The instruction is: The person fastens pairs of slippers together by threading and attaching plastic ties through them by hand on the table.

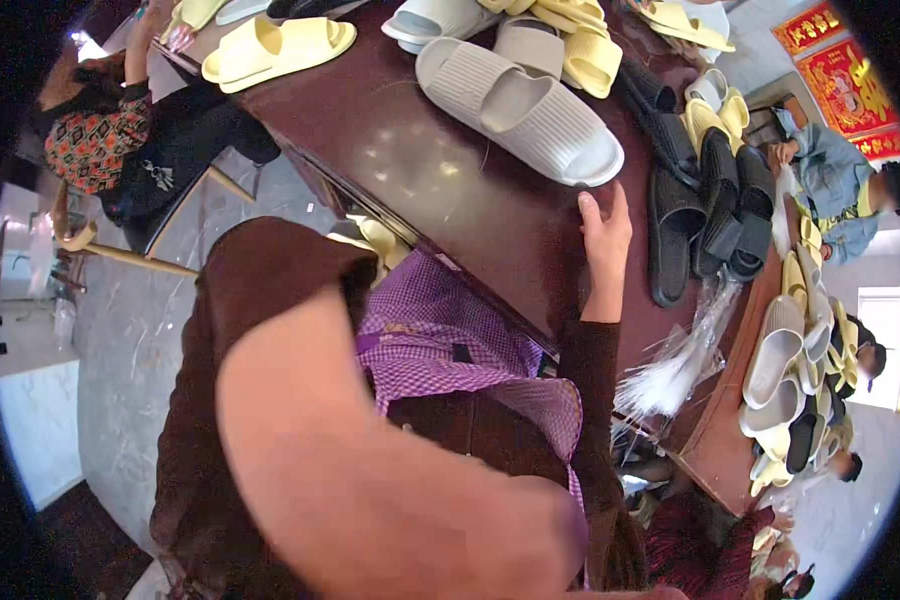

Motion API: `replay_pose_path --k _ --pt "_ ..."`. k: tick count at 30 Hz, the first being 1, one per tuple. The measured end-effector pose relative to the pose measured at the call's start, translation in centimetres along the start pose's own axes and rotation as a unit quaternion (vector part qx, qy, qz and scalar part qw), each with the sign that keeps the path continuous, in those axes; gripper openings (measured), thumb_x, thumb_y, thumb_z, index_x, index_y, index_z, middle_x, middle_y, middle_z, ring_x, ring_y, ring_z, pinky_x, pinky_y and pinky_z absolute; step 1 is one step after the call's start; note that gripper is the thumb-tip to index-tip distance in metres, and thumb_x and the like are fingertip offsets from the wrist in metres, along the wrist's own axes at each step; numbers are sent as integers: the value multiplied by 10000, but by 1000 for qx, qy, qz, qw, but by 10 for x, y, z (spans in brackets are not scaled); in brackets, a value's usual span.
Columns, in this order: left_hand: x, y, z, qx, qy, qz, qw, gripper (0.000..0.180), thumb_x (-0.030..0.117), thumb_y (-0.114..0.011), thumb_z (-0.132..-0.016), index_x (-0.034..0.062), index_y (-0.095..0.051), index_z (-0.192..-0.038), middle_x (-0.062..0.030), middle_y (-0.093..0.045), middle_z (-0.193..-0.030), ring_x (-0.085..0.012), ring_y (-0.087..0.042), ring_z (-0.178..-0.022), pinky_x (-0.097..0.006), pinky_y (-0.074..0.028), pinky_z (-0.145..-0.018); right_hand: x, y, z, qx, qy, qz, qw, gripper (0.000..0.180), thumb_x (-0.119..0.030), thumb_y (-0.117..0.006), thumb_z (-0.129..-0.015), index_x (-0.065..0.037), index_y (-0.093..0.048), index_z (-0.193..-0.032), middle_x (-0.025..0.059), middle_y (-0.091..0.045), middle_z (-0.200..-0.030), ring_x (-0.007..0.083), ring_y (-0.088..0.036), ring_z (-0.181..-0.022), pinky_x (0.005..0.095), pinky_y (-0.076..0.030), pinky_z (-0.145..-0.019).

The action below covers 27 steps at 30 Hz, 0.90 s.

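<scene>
My right hand [606, 238] lies flat on the dark brown table [420, 170], fingers stretched out and holding nothing. Its fingertips are just below the toe end of a large grey slipper [530, 105], touching it or nearly so. A second grey slipper [530, 45] lies behind the first. My left forearm [370, 470] fills the foreground, bare below a pushed-up brown sleeve. Its far end is blurred and the left hand itself does not show. I wear a purple checked apron [450, 340].
Black slippers [710, 200] are piled right of my hand, with a bundle of clear plastic bags [680, 360] below them. Yellow slippers [275, 50] lie at the table's far left. More slippers line a second table [800, 380]. Other people sit at right [840, 185] and upper left [100, 130].
</scene>
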<state>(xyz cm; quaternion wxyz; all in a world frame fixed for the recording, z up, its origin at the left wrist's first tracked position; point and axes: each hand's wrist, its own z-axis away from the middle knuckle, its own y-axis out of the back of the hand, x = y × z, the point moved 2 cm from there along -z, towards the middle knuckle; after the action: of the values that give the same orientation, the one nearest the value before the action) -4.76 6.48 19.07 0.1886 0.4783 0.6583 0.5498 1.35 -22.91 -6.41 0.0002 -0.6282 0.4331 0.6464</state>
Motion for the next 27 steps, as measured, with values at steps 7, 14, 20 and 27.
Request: replay_pose_path --k 7,14,20,27 --pt "8 -4 69 225 -35 145 963 328 244 -460 -835 -6 -607 -988 -125 -595 -892 -209 -566 -761 -335 -447 -647 -15 -23 -20 -76 -78 -315 943 385 -200 -588 -874 49 -509 -1156 121 -645 -883 191 -633 -671 269 -506 -540" --pt "-157 -113 249 703 516 207 443 404 282 -536 -901 -40 -542 -1145 -119 -622 -1021 -174 -608 -879 -315 -502 -763 -12 -5 -2 -38 -78 -380 921 269 -172 -578 -876 53 -556 -1023 132 -646 -837 193 -630 -627 286 -520 -524" --pt "-184 -144 255 765 492 291 295 417 296 -535 -911 -43 -522 -1152 -135 -606 -1067 -199 -596 -937 -357 -503 -789 10 23 47 6 -96 -436 895 243 -154 -566 -882 60 -560 -996 139 -647 -823 195 -632 -614 283 -523 -508" --pt "-193 -128 221 834 274 321 355 409 307 -549 -899 -37 -526 -1120 -132 -608 -1057 -243 -590 -962 -412 -509 -783 24 32 85 18 -102 -462 881 206 -128 -551 -888 58 -561 -975 136 -650 -806 194 -626 -581 282 -528 -493"
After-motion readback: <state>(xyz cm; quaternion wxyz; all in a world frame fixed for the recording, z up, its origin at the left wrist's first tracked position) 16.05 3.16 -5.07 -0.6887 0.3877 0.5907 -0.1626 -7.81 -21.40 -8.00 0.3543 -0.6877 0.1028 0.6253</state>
